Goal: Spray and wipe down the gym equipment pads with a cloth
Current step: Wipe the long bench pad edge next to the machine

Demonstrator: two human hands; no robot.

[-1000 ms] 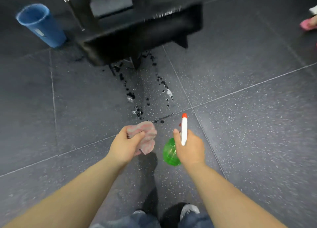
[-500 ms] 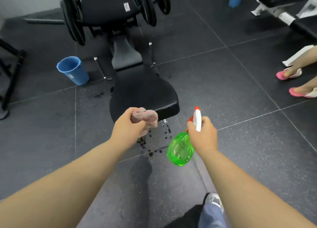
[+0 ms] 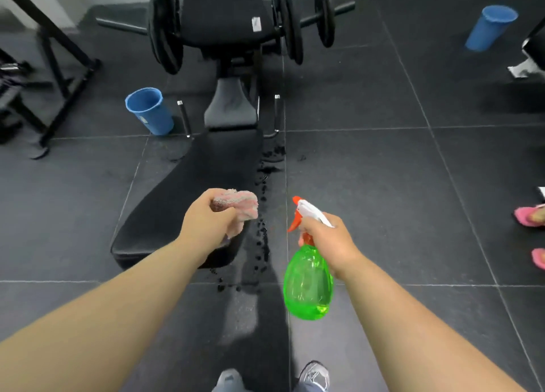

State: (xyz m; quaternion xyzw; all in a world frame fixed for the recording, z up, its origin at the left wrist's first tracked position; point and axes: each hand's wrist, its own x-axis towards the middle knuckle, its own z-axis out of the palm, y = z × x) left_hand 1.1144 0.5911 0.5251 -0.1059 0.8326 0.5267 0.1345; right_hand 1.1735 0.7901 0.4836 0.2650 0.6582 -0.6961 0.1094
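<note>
Nearest the camera, the right hand [image 3: 327, 241] curled around the neck of a green spray bottle [image 3: 308, 285], nozzle aimed away. Just left, the left hand [image 3: 206, 223] clutched a bunched pink cloth [image 3: 236, 204] above the near end of the black bench [image 3: 177, 202]. Dark wet drops [image 3: 262, 235] speckled the floor [image 3: 383, 199] between them. Farther off stood a blue bucket [image 3: 150, 111] and weight plates [image 3: 165, 31].

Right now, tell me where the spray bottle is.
Head view, right of centre: the right hand grips the spray bottle, just right of the bench pad.
</note>
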